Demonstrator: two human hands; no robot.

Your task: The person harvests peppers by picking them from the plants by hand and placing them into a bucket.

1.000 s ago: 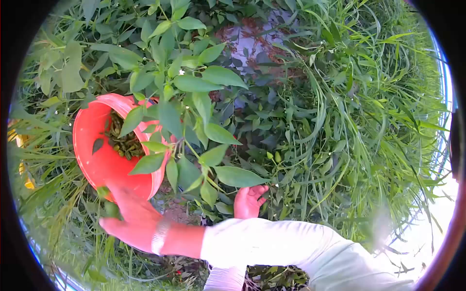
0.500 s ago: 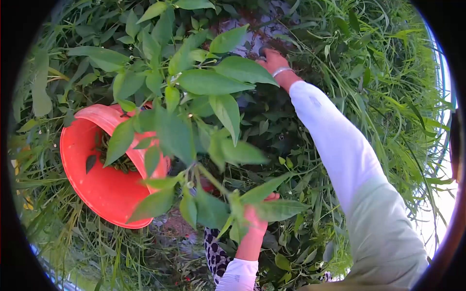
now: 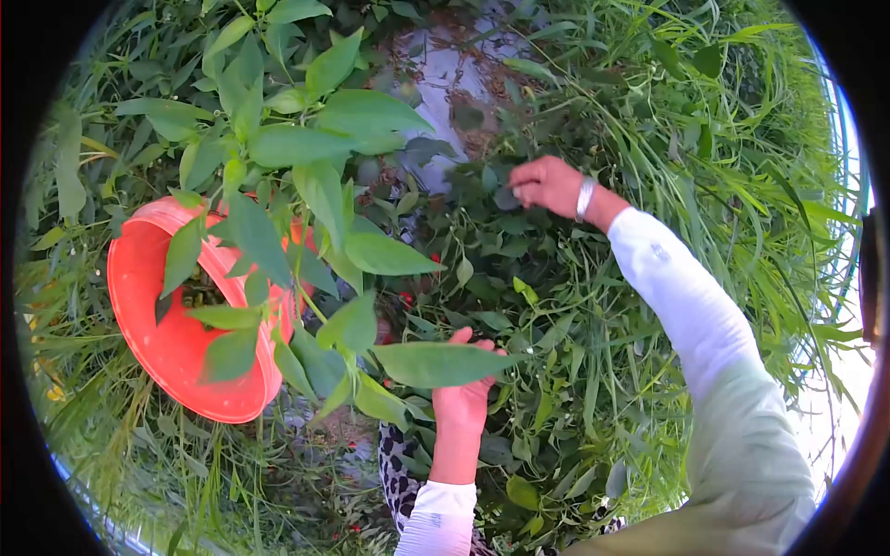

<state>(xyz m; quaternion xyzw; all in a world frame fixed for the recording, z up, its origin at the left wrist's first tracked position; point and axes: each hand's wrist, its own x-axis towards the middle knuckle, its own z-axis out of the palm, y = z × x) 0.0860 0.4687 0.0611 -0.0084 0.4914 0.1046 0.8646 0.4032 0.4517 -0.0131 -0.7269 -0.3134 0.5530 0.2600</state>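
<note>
My right hand (image 3: 550,185), with a bracelet at the wrist, is closed at the fingertips on a dark leaf (image 3: 505,198) of the low plants. Nearer to me, my left hand (image 3: 459,408) is palm up with its fingers apart, partly covered by a long green leaf (image 3: 436,365). This leaf belongs to a pepper plant (image 3: 320,190) that rises close to the camera. Left of the hands a red bucket (image 3: 232,394) lies tilted, its mouth towards me. Small green pods (image 3: 199,295) show inside it, partly hidden by leaves.
Pale ground sheeting (image 3: 436,83) with dry litter shows beyond the hands. Small red fruits (image 3: 406,298) dot the dark foliage between the bucket and my right hand. Tall grass (image 3: 742,185) stands thickly along the right side.
My right hand has drawn back towards me and slightly right, the dark leaf coming with it. My left hand has shifted slightly up and left. The near leaves have swung left in view.
</note>
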